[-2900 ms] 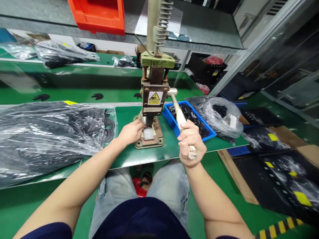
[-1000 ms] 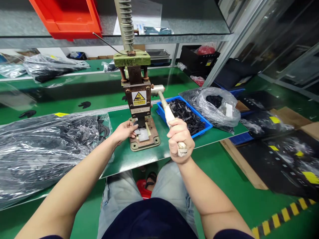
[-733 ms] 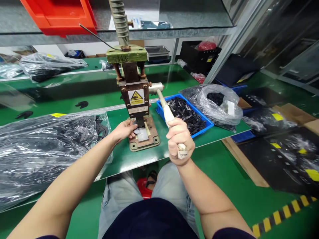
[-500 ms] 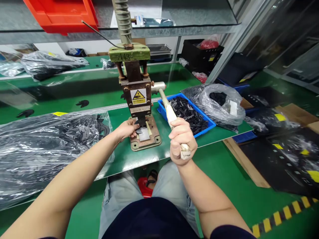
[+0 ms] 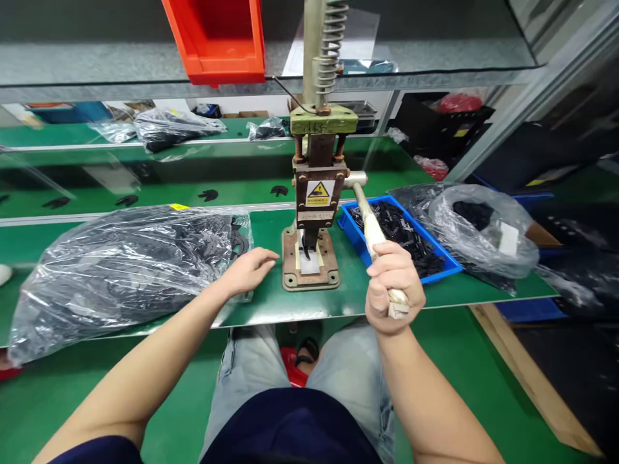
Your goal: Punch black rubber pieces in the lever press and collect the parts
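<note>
My right hand (image 5: 395, 287) is wrapped round the pale, taped lever handle (image 5: 371, 225) of a hand press (image 5: 319, 193). Under the press's ram, a small black curved part (image 5: 306, 250) rests by the white plate on the metal base (image 5: 291, 270). Left of that base, my left hand (image 5: 251, 269) hovers over the green table with fingers stretched out and nothing visible in them. Just beside it lies a clear plastic bag (image 5: 130, 270) filled with flat black curved pieces.
A blue tray (image 5: 449, 265) of small black parts stands right of the press, beside another clear bag (image 5: 483, 219). Several black pieces (image 5: 207, 195) lie on the green strip behind. Above hangs a shelf (image 5: 120, 61) with a red bin (image 5: 225, 67).
My left hand has let go of the black part at the press and drawn back left. My right hand stays on the lever handle. The view has swung left.
</note>
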A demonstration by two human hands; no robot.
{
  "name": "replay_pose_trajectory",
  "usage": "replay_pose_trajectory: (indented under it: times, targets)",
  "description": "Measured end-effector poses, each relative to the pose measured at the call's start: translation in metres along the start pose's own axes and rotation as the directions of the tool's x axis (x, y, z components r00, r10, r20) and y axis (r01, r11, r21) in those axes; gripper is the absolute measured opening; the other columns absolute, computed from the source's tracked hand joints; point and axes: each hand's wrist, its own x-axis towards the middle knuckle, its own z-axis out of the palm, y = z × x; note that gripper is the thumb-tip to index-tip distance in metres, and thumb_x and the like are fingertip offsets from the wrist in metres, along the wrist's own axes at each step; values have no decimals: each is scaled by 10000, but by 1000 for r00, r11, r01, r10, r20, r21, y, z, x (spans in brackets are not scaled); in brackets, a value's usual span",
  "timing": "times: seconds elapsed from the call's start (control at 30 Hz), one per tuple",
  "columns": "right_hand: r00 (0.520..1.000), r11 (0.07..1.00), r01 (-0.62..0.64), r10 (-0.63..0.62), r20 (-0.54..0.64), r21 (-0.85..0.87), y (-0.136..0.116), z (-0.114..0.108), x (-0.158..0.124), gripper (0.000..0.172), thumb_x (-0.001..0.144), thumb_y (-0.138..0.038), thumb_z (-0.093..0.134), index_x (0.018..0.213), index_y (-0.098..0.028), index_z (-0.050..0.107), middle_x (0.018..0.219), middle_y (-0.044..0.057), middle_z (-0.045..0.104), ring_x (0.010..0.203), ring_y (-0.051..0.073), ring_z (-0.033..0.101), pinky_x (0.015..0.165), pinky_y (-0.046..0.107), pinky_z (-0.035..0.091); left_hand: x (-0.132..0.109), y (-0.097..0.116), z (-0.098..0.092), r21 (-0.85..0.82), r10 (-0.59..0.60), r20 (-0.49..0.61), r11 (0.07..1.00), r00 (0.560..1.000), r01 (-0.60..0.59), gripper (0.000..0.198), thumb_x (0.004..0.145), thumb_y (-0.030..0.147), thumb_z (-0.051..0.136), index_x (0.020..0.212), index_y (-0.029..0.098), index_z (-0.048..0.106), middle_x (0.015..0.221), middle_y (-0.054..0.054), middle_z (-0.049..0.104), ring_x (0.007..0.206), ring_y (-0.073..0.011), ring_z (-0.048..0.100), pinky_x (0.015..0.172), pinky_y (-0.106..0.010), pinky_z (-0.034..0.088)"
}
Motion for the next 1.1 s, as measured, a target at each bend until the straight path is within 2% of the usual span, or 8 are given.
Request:
replay_pose_trajectory:
  times: [0.13, 0.3, 0.4, 0.53, 0.67, 0.83, 1.0, 1.1]
  targets:
    - [1000, 1000, 7, -7, -15, 18, 1, 2, 0, 183, 916, -366, 700, 783, -275, 615, 751, 6, 646, 931, 284, 719, 979, 622, 589, -18, -46, -56, 561, -170, -10, 814, 985, 146, 310, 938, 439, 648, 1130, 238, 785, 1171, -142, 751, 1164, -346, 687, 1050, -442, 515]
    - [1000, 1000, 13, -12, -21, 15, 0, 3, 0, 163, 914, -352, 688, 784, -277, 624, 757, 10, 650, 943, 285, 724, 950, 601, 605, -22, -65, -75, 786, -317, 24, 592, 948, 178, 583, 936, 620, 604, 1323, 206, 739, 1297, -211, 681, 1251, -419, 646, 1014, -494, 520]
    - [1000, 1000, 3, -3, -12, 4, -1, 2, 1, 163, 910, -345, 688, 781, -276, 617, 763, 8, 656, 951, 284, 726, 951, 606, 609, -15, -65, -70, 760, -290, 64, 634, 955, 142, 513, 940, 560, 620, 1337, 260, 742, 1297, -173, 674, 1267, -384, 643, 1024, -461, 519]
    - [1000, 1000, -5, 5, 5, -10, -2, 0, 1, 166, 913, -345, 680, 781, -275, 607, 772, 9, 663, 965, 286, 731, 959, 607, 609, -1, -70, -64, 669, -194, 128, 741, 973, 59, 291, 870, 446, 727, 1103, 286, 794, 1207, -109, 698, 1197, -315, 664, 1063, -398, 499]
    - [1000, 1000, -3, 3, 13, -6, -2, 0, 1, 163, 915, -341, 676, 784, -271, 608, 785, 11, 669, 979, 285, 737, 962, 600, 605, 6, -70, -62, 631, -147, 161, 776, 976, 13, 234, 775, 436, 810, 927, 264, 759, 1156, -113, 715, 1138, -336, 669, 996, -415, 508]
    - [1000, 1000, -11, 11, 3, -15, -2, 0, 0, 176, 919, -355, 669, 779, -274, 601, 784, 10, 661, 989, 284, 736, 967, 595, 606, 2, -60, -55, 610, -38, 203, 787, 979, -96, 168, 844, 396, 721, 806, 262, 626, 954, -102, 721, 998, -341, 681, 882, -416, 471]
    - [1000, 1000, 1, -1, 11, -5, -1, -1, -1, 152, 913, -329, 670, 785, -274, 610, 778, 14, 651, 1012, 292, 737, 974, 582, 601, 0, -44, -53, 431, -88, 19, 900, 996, 71, 275, 943, 429, 632, 785, 277, 466, 715, -19, 632, 686, -246, 618, 690, -344, 397]
    - [1000, 1000, -9, 10, 23, -14, -2, -2, 0, 143, 915, -323, 663, 793, -274, 605, 787, 13, 654, 1000, 287, 734, 975, 583, 602, 3, -34, -52, 172, -173, -79, 968, 982, 184, 389, 931, 532, 679, 750, 276, 447, 658, 4, 631, 666, -226, 630, 673, -317, 419]
